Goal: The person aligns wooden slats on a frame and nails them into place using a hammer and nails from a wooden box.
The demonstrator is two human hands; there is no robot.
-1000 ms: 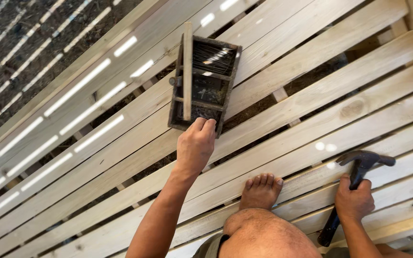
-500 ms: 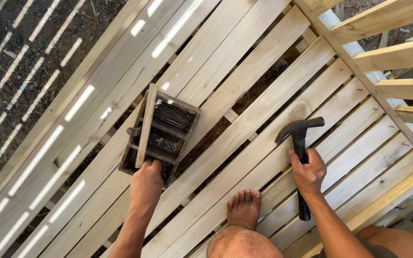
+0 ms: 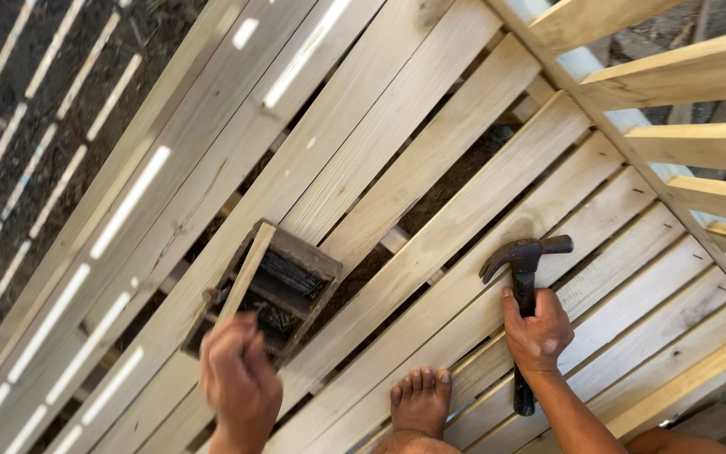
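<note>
Outdoors, pale slatted wooden platform [image 3: 430,160], dark soil [image 3: 35,92] beneath

Nail box [image 3: 275,286] and bare foot [image 3: 419,399] crowd the slats [image 3: 430,160].

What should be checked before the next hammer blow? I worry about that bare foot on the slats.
1. Right hand grips the hammer by its handle: ok.
2. Hammer head rests on a slat, not raised: ok.
3. Bare foot lies beside the hammer handle, on the same slats: not ok.
4. Left hand is at the wooden nail box, away from the hammer head: ok.
5. Nail taken in the left hand: cannot tell, hand is blurred.
6. Nail box sits flat across the slats: ok.
</note>
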